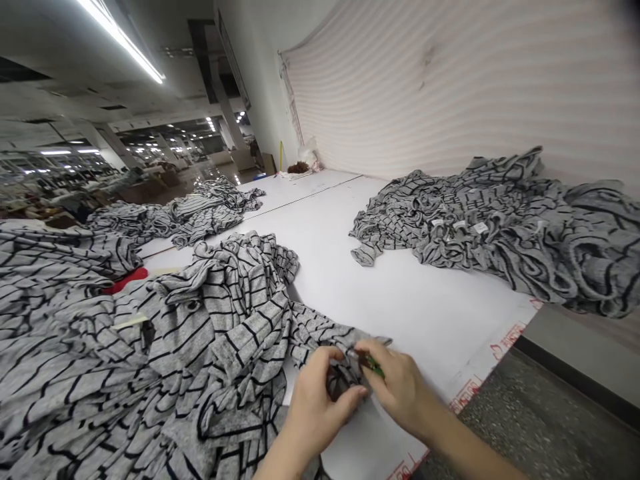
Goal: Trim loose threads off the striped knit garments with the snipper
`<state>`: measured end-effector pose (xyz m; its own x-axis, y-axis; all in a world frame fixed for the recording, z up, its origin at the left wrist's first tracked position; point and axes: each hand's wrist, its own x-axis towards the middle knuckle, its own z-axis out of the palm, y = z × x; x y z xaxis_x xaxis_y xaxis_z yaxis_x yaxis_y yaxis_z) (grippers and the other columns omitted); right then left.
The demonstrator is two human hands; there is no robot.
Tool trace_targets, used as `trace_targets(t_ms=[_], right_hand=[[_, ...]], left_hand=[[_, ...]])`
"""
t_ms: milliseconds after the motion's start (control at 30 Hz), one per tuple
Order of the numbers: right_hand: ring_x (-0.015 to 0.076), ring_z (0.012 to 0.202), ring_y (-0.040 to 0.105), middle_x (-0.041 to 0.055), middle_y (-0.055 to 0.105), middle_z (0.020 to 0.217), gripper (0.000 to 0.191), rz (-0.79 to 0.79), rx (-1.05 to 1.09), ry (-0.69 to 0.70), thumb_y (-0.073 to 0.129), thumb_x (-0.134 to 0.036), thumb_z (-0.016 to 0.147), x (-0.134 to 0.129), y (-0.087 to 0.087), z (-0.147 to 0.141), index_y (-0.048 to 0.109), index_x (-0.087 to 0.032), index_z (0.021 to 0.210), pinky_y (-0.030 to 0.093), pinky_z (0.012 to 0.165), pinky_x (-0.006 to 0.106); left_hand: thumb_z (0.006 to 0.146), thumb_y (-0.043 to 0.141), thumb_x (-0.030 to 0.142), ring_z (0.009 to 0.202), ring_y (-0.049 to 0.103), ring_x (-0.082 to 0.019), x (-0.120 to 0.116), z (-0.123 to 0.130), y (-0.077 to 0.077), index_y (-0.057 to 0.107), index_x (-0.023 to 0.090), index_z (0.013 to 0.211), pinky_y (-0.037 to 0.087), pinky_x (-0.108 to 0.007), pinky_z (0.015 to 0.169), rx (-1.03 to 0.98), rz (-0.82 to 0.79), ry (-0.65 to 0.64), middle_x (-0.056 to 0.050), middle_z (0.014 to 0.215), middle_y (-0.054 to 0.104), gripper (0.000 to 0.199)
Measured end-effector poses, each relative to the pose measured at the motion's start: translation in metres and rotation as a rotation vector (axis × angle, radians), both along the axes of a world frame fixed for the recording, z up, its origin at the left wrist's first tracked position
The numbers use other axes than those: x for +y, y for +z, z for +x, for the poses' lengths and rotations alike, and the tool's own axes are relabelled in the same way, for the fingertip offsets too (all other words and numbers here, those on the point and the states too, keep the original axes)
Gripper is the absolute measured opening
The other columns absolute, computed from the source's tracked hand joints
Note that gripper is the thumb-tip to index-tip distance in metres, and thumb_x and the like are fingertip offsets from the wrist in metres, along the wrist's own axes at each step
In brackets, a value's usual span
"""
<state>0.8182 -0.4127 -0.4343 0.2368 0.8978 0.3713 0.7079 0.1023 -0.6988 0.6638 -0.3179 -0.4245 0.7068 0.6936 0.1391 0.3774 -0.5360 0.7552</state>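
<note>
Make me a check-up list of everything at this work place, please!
Surface: white table covering, red print along its near edge.
Job's things: loose grey striped cloth heap at left, its end between the hands; another striped pile at right, with white tags.
Clutter: red item by the left cloth; brown bundle at the far end.
Grip: left hand curls at the cloth end, hold unclear; right hand holds a small green item.
Cables: nothing seen on the table.
Surroundings: pale striped sheet behind; speckled floor.
</note>
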Motion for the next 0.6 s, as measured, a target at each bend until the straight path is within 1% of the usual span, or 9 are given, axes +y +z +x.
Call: trace_targets(t_ms=[33, 67, 133, 167, 267, 367, 433, 500, 600], right_hand=[[0.0177, 0.076, 0.061, 0.0006, 0.063, 0.085, 0.030, -0.013, 0.077, 0.040, 0.040, -0.007, 0.081, 0.001, 0.002, -0.005, 0.049, -0.024, 0.104, 0.046, 0.067, 0.027], [0.0167, 0.074, 0.060, -0.0006, 0.061, 0.083, 0.027, -0.019, 0.149, 0.060, 0.041, -0.008, 0.082, 0.001, 0.003, -0.009, 0.049, -0.025, 0.101, 0.045, 0.066, 0.026], [0.0159, 0.076, 0.058, -0.0005, 0.058, 0.085, 0.022, -0.006, 0.262, 0.068, 0.040, -0.009, 0.083, 0.002, 0.004, -0.013, 0.049, -0.024, 0.095, 0.045, 0.067, 0.025], [0.0158, 0.077, 0.057, -0.0004, 0.057, 0.086, 0.022, 0.006, 0.298, 0.064, 0.040, -0.008, 0.083, 0.003, 0.003, -0.014, 0.049, -0.024, 0.095, 0.045, 0.068, 0.025], [0.0166, 0.082, 0.055, 0.0008, 0.054, 0.090, 0.029, 0.071, 0.299, 0.019, 0.038, -0.004, 0.078, 0.003, 0.001, -0.014, 0.048, -0.024, 0.097, 0.045, 0.073, 0.027], [0.0185, 0.088, 0.054, 0.0031, 0.053, 0.095, 0.036, 0.099, 0.212, 0.032, 0.037, -0.001, 0.072, 0.001, -0.003, -0.014, 0.049, -0.024, 0.097, 0.045, 0.075, 0.029], [0.0186, 0.088, 0.055, 0.0033, 0.053, 0.095, 0.035, 0.038, 0.212, 0.074, 0.038, 0.000, 0.073, -0.002, -0.003, -0.013, 0.051, -0.024, 0.095, 0.045, 0.076, 0.029], [0.0180, 0.089, 0.056, 0.0025, 0.055, 0.096, 0.030, -0.065, 0.262, 0.106, 0.043, -0.002, 0.077, -0.008, 0.000, -0.011, 0.055, -0.024, 0.093, 0.046, 0.078, 0.028], [0.0179, 0.092, 0.058, 0.0023, 0.057, 0.101, 0.022, -0.195, 0.299, 0.158, 0.056, -0.015, 0.084, -0.018, 0.008, -0.008, 0.061, -0.026, 0.102, 0.048, 0.081, 0.027]], left_hand=[[0.073, 0.066, 0.025, 0.077, 0.054, -0.020, -0.001, 0.003, -0.001, 0.052, 0.023, 0.094, 0.042, -0.030, 0.069, -0.021, 0.023, 0.007, -0.002, 0.086, 0.059, 0.025], [0.075, 0.062, 0.022, 0.075, 0.053, -0.019, -0.001, 0.004, -0.003, 0.052, 0.022, 0.091, 0.042, -0.029, 0.068, -0.040, 0.053, 0.010, -0.001, 0.084, 0.058, 0.019], [0.079, 0.052, 0.015, 0.069, 0.051, -0.017, -0.002, 0.002, -0.008, 0.047, 0.022, 0.081, 0.041, -0.027, 0.064, -0.092, 0.122, 0.013, 0.000, 0.076, 0.053, 0.009], [0.081, 0.047, 0.012, 0.068, 0.051, -0.016, -0.001, -0.001, -0.010, 0.045, 0.022, 0.079, 0.041, -0.026, 0.063, -0.133, 0.160, 0.012, 0.000, 0.074, 0.052, 0.011], [0.081, 0.042, 0.007, 0.073, 0.053, -0.016, -0.001, -0.015, -0.015, 0.044, 0.023, 0.088, 0.044, -0.026, 0.066, -0.236, 0.311, -0.029, -0.002, 0.080, 0.053, 0.017], [0.079, 0.044, 0.003, 0.072, 0.052, -0.016, -0.001, -0.029, -0.018, 0.047, 0.023, 0.094, 0.044, -0.025, 0.064, -0.183, 0.502, -0.123, -0.003, 0.081, 0.053, 0.025], [0.076, 0.045, 0.000, 0.067, 0.049, -0.016, -0.002, -0.034, -0.022, 0.047, 0.022, 0.087, 0.042, -0.024, 0.059, -0.148, 0.600, -0.117, -0.002, 0.077, 0.051, 0.024], [0.075, 0.046, -0.001, 0.065, 0.047, -0.015, -0.002, -0.037, -0.028, 0.046, 0.022, 0.082, 0.042, -0.024, 0.058, -0.148, 0.659, -0.088, -0.002, 0.075, 0.049, 0.024], [0.073, 0.046, -0.002, 0.068, 0.048, -0.016, -0.003, -0.038, -0.032, 0.047, 0.022, 0.081, 0.043, -0.024, 0.060, -0.169, 0.691, -0.088, -0.003, 0.076, 0.049, 0.025]])
